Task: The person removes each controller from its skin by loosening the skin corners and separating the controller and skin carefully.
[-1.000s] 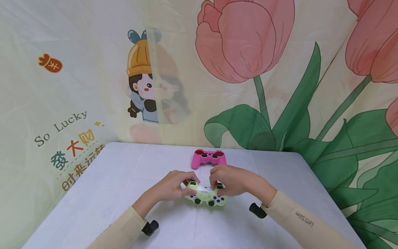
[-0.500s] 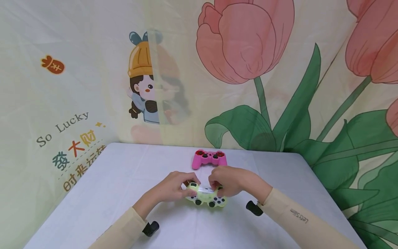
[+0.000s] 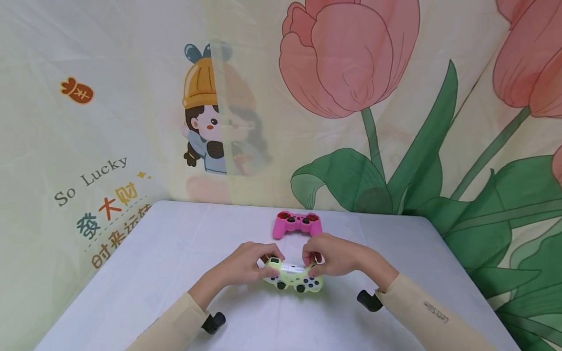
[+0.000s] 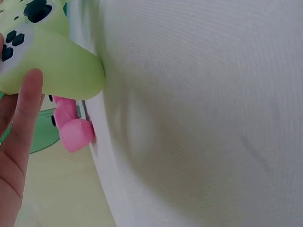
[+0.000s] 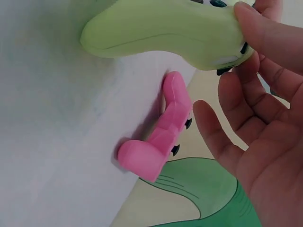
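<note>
A white game controller [image 3: 291, 268] in a pale green silicone cover [image 3: 290, 281] is held up close over the table, its back edge showing white where the cover stops. In the head view my left hand [image 3: 247, 263] grips its left end, thumb on the face near the buttons. My right hand [image 3: 337, 254] pinches the far right corner, thumb on the near side and fingers bent behind. In the right wrist view the right thumb [image 5: 270, 35] presses the cover's edge beside a dark button. A pink controller [image 3: 297, 223] lies beyond both hands.
The table [image 3: 184, 248] has a white cloth and ends at a printed backdrop [image 3: 259, 97] with tulips and a cartoon figure. A black wrist camera [image 3: 370, 300] sticks out below the right sleeve, another [image 3: 213, 322] below the left.
My right hand has moved slightly right, its fingers going from the middle of the controller's back edge to the right corner. The left hand keeps its grip.
</note>
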`<state>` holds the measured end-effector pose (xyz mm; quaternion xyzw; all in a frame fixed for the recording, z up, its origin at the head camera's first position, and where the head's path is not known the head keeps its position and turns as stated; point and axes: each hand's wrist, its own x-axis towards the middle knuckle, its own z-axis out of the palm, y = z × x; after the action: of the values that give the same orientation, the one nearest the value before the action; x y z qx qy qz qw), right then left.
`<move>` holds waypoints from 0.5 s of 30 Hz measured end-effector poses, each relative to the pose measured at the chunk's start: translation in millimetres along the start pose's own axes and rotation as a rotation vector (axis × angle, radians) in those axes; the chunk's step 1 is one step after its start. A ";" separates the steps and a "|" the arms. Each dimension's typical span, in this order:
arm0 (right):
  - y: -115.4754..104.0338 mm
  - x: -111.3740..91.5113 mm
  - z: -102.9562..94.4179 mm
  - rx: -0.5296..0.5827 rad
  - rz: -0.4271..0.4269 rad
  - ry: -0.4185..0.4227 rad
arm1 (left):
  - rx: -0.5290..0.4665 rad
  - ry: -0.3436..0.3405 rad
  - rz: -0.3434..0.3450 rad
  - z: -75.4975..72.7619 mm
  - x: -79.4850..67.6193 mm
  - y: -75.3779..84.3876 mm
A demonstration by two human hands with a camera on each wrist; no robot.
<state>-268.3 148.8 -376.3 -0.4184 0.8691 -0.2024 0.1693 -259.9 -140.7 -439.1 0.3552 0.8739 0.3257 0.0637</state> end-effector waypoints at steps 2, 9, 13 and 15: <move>2.4 -2.0 1.1 0.014 -0.008 0.016 | -0.001 -0.001 -0.001 0.6 1.2 -0.4; 8.9 -6.7 4.1 0.040 -0.019 0.065 | -0.006 0.001 0.004 1.0 2.6 -0.5; 12.5 -8.7 7.7 0.069 -0.026 0.109 | -0.004 0.005 -0.002 0.5 2.7 -1.2; 13.2 -9.8 10.0 0.082 -0.029 0.131 | -0.001 0.006 -0.009 0.2 2.5 -1.7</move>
<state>-266.5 162.0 -390.2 -0.4097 0.8630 -0.2673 0.1261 -262.7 -139.9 -440.1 0.3500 0.8756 0.3270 0.0626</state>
